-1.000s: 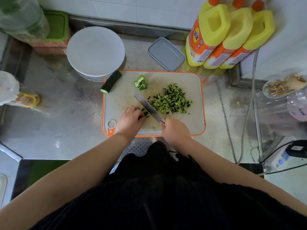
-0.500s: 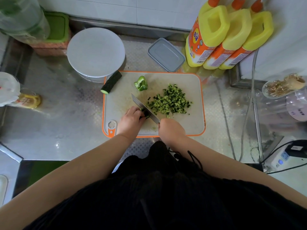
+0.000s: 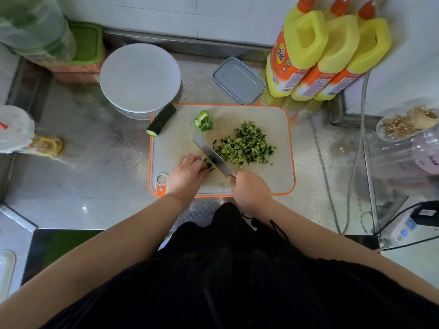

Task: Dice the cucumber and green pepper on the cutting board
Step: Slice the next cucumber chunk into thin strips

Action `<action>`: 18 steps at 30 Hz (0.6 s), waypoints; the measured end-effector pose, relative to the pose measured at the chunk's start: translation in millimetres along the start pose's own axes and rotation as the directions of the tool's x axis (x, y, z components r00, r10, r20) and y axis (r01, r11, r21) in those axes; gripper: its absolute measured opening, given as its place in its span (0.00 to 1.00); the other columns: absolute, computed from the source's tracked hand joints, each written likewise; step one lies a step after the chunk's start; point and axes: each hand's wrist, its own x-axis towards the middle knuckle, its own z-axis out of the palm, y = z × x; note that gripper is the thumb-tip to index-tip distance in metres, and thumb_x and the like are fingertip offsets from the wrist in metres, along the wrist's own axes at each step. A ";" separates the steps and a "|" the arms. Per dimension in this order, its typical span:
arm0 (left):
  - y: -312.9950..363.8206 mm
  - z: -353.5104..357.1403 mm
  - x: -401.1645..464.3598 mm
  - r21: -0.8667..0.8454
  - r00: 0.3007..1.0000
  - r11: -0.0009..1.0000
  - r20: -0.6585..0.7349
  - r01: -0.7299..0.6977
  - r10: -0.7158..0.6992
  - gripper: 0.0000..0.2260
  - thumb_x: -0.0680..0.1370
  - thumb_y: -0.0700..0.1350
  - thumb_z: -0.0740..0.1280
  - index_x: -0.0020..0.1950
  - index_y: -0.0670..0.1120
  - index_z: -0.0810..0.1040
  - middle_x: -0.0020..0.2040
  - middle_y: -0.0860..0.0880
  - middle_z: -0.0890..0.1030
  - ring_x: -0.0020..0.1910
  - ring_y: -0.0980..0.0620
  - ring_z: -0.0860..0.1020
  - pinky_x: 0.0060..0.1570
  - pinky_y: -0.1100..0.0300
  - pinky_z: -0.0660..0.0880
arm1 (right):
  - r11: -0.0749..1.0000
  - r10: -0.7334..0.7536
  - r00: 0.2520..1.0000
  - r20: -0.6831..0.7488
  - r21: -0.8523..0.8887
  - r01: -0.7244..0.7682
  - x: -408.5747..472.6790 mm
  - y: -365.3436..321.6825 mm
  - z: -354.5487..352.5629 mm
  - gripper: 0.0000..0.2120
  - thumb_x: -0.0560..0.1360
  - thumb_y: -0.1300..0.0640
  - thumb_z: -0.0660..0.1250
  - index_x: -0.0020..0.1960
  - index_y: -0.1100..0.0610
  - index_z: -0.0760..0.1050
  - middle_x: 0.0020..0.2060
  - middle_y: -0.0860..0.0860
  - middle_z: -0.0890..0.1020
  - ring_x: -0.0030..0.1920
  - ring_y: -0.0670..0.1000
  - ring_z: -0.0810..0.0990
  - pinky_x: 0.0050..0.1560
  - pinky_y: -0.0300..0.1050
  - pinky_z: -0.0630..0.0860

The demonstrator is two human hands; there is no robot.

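Note:
On the orange-rimmed cutting board (image 3: 280, 176) lies a heap of diced cucumber (image 3: 247, 146) right of centre. My right hand (image 3: 249, 188) grips the handle of a knife (image 3: 211, 154), whose blade slants up-left across the board. My left hand (image 3: 187, 172) holds down a small bundle of cucumber strips (image 3: 209, 166) with curled fingers, right against the blade. A piece of green pepper (image 3: 203, 121) sits at the board's far side. A whole cucumber chunk (image 3: 161, 119) lies over the board's far left corner.
A white round lid (image 3: 140, 77) on a pot stands behind the board's left corner, and a grey lidded box (image 3: 238, 80) behind its middle. Three yellow bottles (image 3: 325, 53) lean at the back right. A cable (image 3: 327, 186) runs along the steel counter on the right.
The knife has kept chopping at the strips, rising and shifting slightly left. My left hand has stayed on the strips, drawing back a little. The diced heap is unchanged.

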 end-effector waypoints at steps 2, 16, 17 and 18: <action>-1.2 1.5 1.2 0.011 0.999 1.000 0.040 -0.011 0.011 0.02 0.73 0.38 0.72 0.44 0.41 0.81 0.46 0.45 0.78 0.46 0.43 0.77 0.39 0.51 0.78 | 1.000 -0.022 1.000 0.015 -0.019 0.022 -2.3 -2.6 2.2 0.16 0.83 0.51 0.52 0.50 0.61 0.73 0.39 0.55 0.77 0.42 0.57 0.77 0.38 0.47 0.69; -10.3 6.1 5.4 -0.044 0.998 0.999 0.058 -0.016 0.019 0.02 0.72 0.38 0.73 0.42 0.40 0.82 0.43 0.45 0.80 0.42 0.42 0.78 0.39 0.51 0.78 | 0.996 0.031 0.997 0.068 -0.087 -0.025 9.1 -14.3 7.3 0.08 0.80 0.61 0.57 0.47 0.59 0.74 0.35 0.51 0.73 0.39 0.55 0.76 0.36 0.45 0.69; -9.5 5.1 5.2 -0.041 0.998 0.999 0.054 -0.019 0.021 0.02 0.72 0.39 0.73 0.42 0.40 0.82 0.44 0.45 0.80 0.42 0.42 0.78 0.39 0.51 0.78 | 0.997 0.033 0.997 0.075 -0.068 -0.028 9.8 -13.8 8.9 0.09 0.81 0.60 0.57 0.49 0.59 0.75 0.36 0.51 0.74 0.39 0.54 0.76 0.36 0.45 0.69; -8.5 4.1 4.8 -0.038 0.998 0.999 0.049 -0.023 0.024 0.02 0.72 0.39 0.73 0.42 0.40 0.83 0.44 0.45 0.80 0.42 0.42 0.78 0.39 0.52 0.78 | 0.999 0.035 0.996 0.084 -0.037 -0.032 10.6 -12.6 9.3 0.10 0.81 0.57 0.56 0.51 0.60 0.75 0.37 0.52 0.74 0.39 0.54 0.75 0.37 0.46 0.69</action>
